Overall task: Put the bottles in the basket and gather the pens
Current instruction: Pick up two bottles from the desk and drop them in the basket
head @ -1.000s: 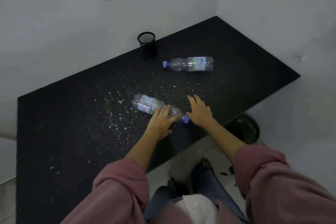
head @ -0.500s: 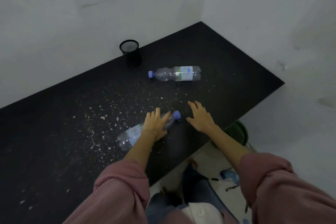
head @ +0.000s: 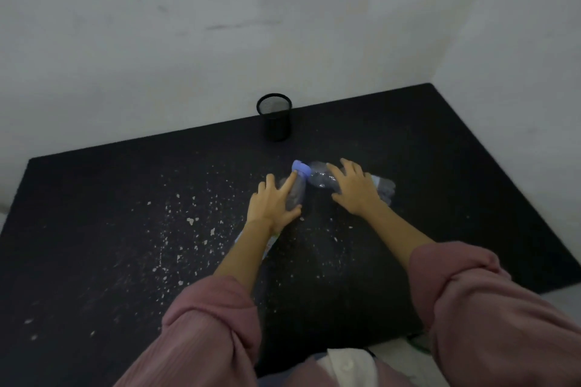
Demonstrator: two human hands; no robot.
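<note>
Two clear plastic bottles with blue caps lie on the black table (head: 440, 166), their necks nearly meeting. My left hand (head: 273, 204) grips the near bottle (head: 297, 193) just below its blue cap (head: 300, 168); the rest of that bottle runs back under my left forearm. My right hand (head: 355, 190) is laid over the far bottle (head: 319, 177), which lies crosswise to the right, with fingers wrapped on its body. No basket and no pens are in view.
A black mesh pen cup (head: 274, 118) stands upright at the table's back edge against the white wall. White flecks are scattered over the table's middle. The table's right edge slants away at the right, with pale floor beyond it.
The view has swung left and up, so the green basket on the floor has left the frame. My left hand turned the near bottle cap-forward. My right hand reached forward onto the far bottle.
</note>
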